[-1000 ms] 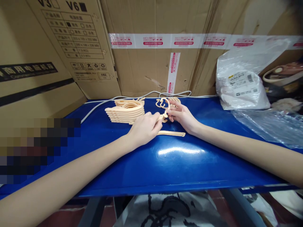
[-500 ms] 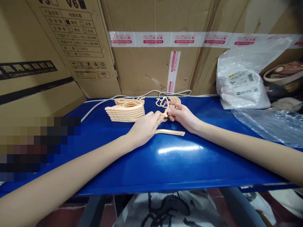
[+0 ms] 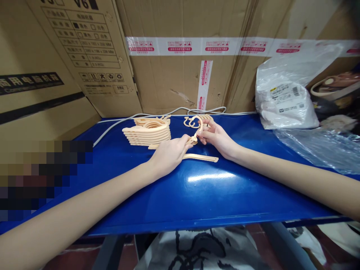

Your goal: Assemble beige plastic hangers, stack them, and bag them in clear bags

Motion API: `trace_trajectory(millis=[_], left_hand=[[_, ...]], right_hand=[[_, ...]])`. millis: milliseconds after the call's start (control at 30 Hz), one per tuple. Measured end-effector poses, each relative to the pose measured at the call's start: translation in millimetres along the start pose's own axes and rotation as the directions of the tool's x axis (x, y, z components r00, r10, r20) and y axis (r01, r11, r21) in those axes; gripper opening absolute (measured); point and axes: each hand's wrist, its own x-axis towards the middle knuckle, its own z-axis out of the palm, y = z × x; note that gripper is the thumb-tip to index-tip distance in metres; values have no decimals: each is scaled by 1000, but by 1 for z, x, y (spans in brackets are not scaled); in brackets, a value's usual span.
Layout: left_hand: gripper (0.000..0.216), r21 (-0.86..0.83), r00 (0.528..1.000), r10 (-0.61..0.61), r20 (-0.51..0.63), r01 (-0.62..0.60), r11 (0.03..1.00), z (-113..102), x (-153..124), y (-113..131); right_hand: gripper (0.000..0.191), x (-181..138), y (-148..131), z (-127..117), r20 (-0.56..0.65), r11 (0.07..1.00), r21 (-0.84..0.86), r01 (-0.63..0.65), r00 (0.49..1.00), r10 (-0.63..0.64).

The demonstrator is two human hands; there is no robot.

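My left hand [image 3: 168,154] is closed around a cream plastic hanger body [image 3: 192,141], most of which the fingers cover. A cream hanger hook [image 3: 201,123] is pinched in my right hand [image 3: 216,137], its curve upward and its lower end at the hanger body's top; whether the two are joined I cannot tell. A slim cream arm [image 3: 201,157] shows to the right below my left hand; its link to the held body is hidden. Left of the hands lies a neat stack of cream hangers [image 3: 146,135]. Several loose hooks [image 3: 187,122] lie behind my right hand.
The blue tabletop [image 3: 168,198] carries a white cable [image 3: 112,125] along its back. Cardboard boxes [image 3: 168,82] stand behind and at the left. A white plastic parcel [image 3: 287,103] and clear plastic film [image 3: 312,150] lie at the right. A blurred patch covers the left edge.
The hook in my right hand has turned so its curve shows more openly. A hanger end now shows left of my left hand. The view has shifted slightly.
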Motion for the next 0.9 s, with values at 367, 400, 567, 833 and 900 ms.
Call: trace_trajectory(millis=[367, 400, 567, 833, 900], left_hand=[[27, 8, 999, -7, 45, 7, 1000, 0, 2, 3], [28, 16, 999, -13, 45, 12, 1000, 0, 2, 4], [32, 58, 998, -42, 46, 39, 998, -1, 2, 7], [36, -42, 995, -91, 34, 93, 995, -3, 2, 6], [37, -61, 994, -103, 37, 106, 993, -3, 2, 6]], right_hand=[[48, 1, 5, -2, 39, 978, -132, 161, 987, -158], [49, 0, 5, -2, 39, 974, -156, 165, 986, -161], [50, -1, 2, 0, 58, 950, -250, 189, 982, -180], [50, 0, 2, -2, 149, 906, -350, 237, 969, -196], [50, -1, 1, -1, 161, 914, -324, 244, 966, -201]])
